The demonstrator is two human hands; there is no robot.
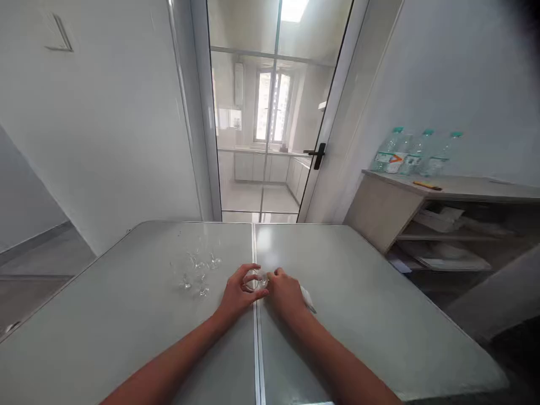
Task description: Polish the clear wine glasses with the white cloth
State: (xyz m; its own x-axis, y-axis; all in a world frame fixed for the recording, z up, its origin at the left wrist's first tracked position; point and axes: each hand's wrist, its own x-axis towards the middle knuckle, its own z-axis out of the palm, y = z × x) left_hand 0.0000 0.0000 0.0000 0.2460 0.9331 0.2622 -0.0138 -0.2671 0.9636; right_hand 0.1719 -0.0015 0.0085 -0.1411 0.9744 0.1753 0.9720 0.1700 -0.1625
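Over the table's centre seam my left hand [240, 289] curves its fingers and thumb around a small clear drinking glass [260, 280]. The glass seems tipped on its side. At its right edge is my right hand [287, 292], with the fingers curled closed. Whether those fingers grip the glass or something else is hidden. A white object [307, 298] with a greyish edge shows beside my right hand on the table; its kind is unclear. To the left, several clear stemmed glasses [196, 275] stand close together, their outlines faint.
The pale table [139, 320] has a metal seam running down its middle. At the right stands a wooden shelf unit [388, 208] with several plastic bottles [415, 154] and an orange-yellow pen-like object [427, 185] on top. Beyond the table is a glazed door [270, 185].
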